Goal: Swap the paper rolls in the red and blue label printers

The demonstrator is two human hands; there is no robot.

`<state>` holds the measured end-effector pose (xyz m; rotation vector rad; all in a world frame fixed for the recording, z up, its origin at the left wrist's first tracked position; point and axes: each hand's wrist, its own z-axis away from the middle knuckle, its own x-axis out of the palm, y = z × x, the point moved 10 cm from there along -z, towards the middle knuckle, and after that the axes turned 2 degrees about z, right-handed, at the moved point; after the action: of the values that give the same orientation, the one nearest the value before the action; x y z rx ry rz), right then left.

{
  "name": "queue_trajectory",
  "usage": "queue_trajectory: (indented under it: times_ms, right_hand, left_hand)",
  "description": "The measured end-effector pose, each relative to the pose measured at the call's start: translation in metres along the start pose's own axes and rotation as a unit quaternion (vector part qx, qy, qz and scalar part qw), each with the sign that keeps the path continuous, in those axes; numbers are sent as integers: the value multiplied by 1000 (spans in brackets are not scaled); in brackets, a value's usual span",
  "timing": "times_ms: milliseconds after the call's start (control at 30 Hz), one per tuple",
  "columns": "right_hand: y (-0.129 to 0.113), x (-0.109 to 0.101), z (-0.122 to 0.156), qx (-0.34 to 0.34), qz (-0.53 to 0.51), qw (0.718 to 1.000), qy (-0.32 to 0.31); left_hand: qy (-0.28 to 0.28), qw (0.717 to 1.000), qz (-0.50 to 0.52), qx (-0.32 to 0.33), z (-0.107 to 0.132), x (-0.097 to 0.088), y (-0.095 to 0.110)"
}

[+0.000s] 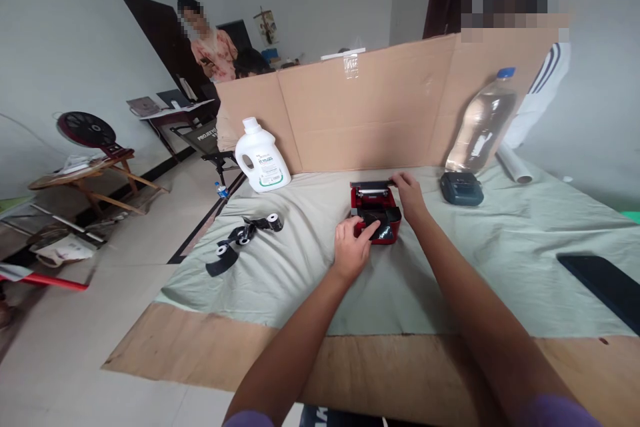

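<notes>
A small red and black printer sits on the cloth with its dark lid raised, showing a silvery roller bar inside. My left hand is at its front left; the index finger presses on a glossy black piece over the front, the other fingers curled. Whether that piece is paper or part of the casing I cannot tell. My right hand pinches the right end of the raised lid. Left of the printer, several small paper rolls with black outer sides lie partly unwound.
A white detergent jug and a large clear bottle stand before a cardboard screen. Near the bottle lie a dark boxy device and a white roll. A black phone lies at right. People are behind the screen.
</notes>
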<state>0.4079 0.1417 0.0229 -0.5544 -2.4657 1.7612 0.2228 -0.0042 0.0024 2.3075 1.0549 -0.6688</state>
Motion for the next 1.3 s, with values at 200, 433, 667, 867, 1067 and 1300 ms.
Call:
queue_trajectory:
  times_ms: [200, 433, 667, 867, 1067, 1300]
  right_hand:
    - [31, 2, 43, 34, -26, 996, -75]
    - [47, 18, 47, 41, -141, 983, -112]
    - [47, 15, 54, 38, -115, 984, -128]
    - [48, 11, 46, 93, -51, 984, -143]
    - [30, 7, 54, 44, -53, 991, -113]
    - [47, 11, 56, 50, -134, 984, -109]
  left_hand:
    - [-8, 1000, 12, -5, 0, -1, 1]
    - [-41, 994, 76, -67, -7, 3, -19]
    - [-101, 988, 60, -104, -15, 5, -32]
    - [-116, 986, 41, -113, -18, 5, -34]
    - [-108, 988, 47, -103, -15, 8, -34]
    - [-102, 988, 68, -89, -12, 8, -34]
